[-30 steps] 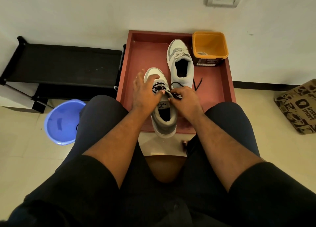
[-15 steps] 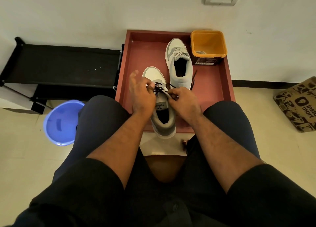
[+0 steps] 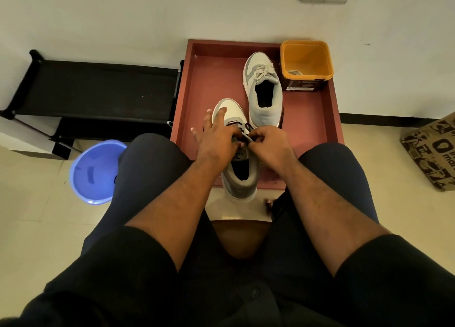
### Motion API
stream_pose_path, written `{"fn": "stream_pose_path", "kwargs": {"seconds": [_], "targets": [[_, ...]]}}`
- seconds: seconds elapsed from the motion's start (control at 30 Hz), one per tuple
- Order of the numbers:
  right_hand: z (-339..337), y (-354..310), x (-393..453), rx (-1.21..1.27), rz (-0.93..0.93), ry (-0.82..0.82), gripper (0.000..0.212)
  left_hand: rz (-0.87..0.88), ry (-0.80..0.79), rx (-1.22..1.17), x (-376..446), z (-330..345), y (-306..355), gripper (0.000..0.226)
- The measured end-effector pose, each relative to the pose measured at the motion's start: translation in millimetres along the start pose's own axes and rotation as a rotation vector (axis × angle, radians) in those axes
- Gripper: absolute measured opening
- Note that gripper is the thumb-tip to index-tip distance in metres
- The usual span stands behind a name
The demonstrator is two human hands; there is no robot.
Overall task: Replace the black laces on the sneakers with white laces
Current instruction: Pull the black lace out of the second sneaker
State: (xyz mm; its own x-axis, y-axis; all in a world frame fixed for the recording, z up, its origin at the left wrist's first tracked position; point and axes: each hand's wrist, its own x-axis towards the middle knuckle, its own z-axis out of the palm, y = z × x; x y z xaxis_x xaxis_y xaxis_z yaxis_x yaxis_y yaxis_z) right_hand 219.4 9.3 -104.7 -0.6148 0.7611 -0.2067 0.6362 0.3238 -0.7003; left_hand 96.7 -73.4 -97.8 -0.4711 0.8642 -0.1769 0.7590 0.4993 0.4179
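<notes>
A seated person leans over a red tray (image 3: 206,85) set on the floor vs. the wall, w/ a black rack (image 3: 98,90) to its left and a blue basin (image 3: 94,171) beside the left knee. A printed carton (image 3: 435,151) sits at far right.

Two grey-white sneakers lie on the tray. The far sneaker (image 3: 264,90) already carries a white lace, loosely knotted; just beside it stands an orange tub (image 3: 306,60) w/ something pale inside, poss. the spare lace, too small to tell. The near sneaker (image 3: 240,169) overhangs the tray's front edge, heel toward the person, and has the black lace (image 3: 242,127) crossing its upper eyelets.

The left hand (image 3: 216,139) lies on the shoe w/ fingers spread toward the toe, thumb side tucked in at the lace; whether it pinches the lace is hidden. The right hand (image 3: 269,144) is curled, fingertips pinching the black lace at the tongue.

Judged stage: unlacing shoe no. 2, approx. halfway thru the job.

Risks, biggest first: the shoe, half off the tray, may tip or slide off if the pull goes toward the heel w/o the left hand pressing down. A hard yank could snag the lace at an eyelet & bunch the tongue. The aglet may fray or catch. Loose black ends near the far sneaker could tangle w/ its white knot.
</notes>
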Motion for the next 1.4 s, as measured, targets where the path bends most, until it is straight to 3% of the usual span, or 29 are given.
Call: {"fn": "stream_pose_path", "kwargs": {"seconds": [0.13,0.23,0.3,0.4,0.5,0.53,0.6,0.67,0.73,0.8,0.97,1.03,1.1,1.17,1.3,1.4], "targets": [[0,0,1,-0.003,0.005,-0.016,0.021,0.059,0.061,0.106,2,-2,1,0.021],[2,2,2,0.008,0.019,-0.019,0.023,0.051,0.068,0.048,4,2,-1,0.012],[4,4,4,0.043,0.053,-0.008,0.023,-0.025,0.279,-0.161,3,2,-6,0.006],[6,6,7,0.073,0.080,0.002,0.017,-0.326,0.636,-0.533,6,-13,-18,0.004],[5,5,5,0.072,0.079,0.000,0.017,-0.493,0.766,-0.746,8,-27,-26,0.011],[5,5,5,0.081,0.079,0.007,0.018,-0.462,0.780,-0.756,6,-30,-24,0.017],[5,4,3,0.089,0.081,0.020,0.016,-0.226,0.760,-0.568,2,-24,-17,0.028],[5,3,1,0.079,0.072,0.026,0.015,0.020,0.525,-0.269,1,-11,-10,0.030],[4,1,0,0.061,0.047,0.038,0.015,0.073,0.228,-0.030,0,2,-3,0.027],[4,1,1,0.060,0.028,0.046,0.015,0.051,0.108,0.073,0,10,-1,0.027],[6,3,2,0.047,0.034,0.048,0.014,0.113,0.163,0.215,5,8,-3,0.010],[5,4,3,0.060,0.060,0.045,0.012,0.060,0.313,0.028,8,8,-11,0.010],[5,6,4,0.080,0.089,0.052,0.007,-0.069,0.575,-0.308,10,4,-17,0.006],[6,5,4,0.098,0.085,0.053,0.005,-0.183,0.699,-0.550,9,-3,-19,0.003],[8,4,4,0.092,0.088,0.075,0.005,-0.088,0.712,-0.513,6,-2,-10,0.002],[8,5,3,0.125,0.160,0.111,0.008,-0.037,0.620,-0.420,6,5,-7,0.027]]}}
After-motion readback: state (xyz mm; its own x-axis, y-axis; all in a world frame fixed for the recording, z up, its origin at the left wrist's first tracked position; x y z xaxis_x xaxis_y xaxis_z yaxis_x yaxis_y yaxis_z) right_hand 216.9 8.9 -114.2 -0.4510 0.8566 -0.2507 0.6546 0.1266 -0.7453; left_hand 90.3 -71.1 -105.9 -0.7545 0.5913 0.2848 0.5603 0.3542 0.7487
